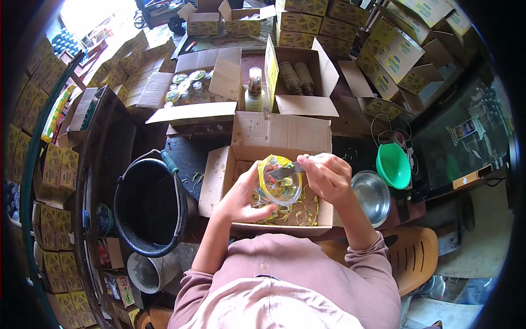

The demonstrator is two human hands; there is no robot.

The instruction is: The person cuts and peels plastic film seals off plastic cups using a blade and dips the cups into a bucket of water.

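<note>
**Holding clear cup [293,194] in L hand [241,196], blade [282,171] in R hand [327,178]**

Nearest: wearer's mauve shirt [296,257], pale cloth over front. Orange chair [416,255] behind/beside, R side.

L hand curled round cup's L side, thumb low, fingers up by yellow wrap [269,164]. R hand closed on blade's end, thumb + fingers pinched; blade points L across cup's upper part. Contact w/ wrap: can't tell. Cup tilted, held above open carton [215,183]; flaps out, yellow/clear scraps [298,216] on its floor.

L of carton: big blk bucket [189,211], handle up over rim; smaller grey bucket [147,272] lower, just beside. R of carton: metal bowl [378,211], then green bowl [393,166] tipped toward wearer, near white cord [375,129].

Beyond, on dark table [183,151]: L box [224,52] w/ many small lidded containers [189,88]; bottle [255,101] w/ clear upper part, upright, mid; R box [307,106] w/ two long brownish stacks [296,77], lying side by side.

Far: yellow printed cartons [298,22] stacked at back, more L + R.
</note>
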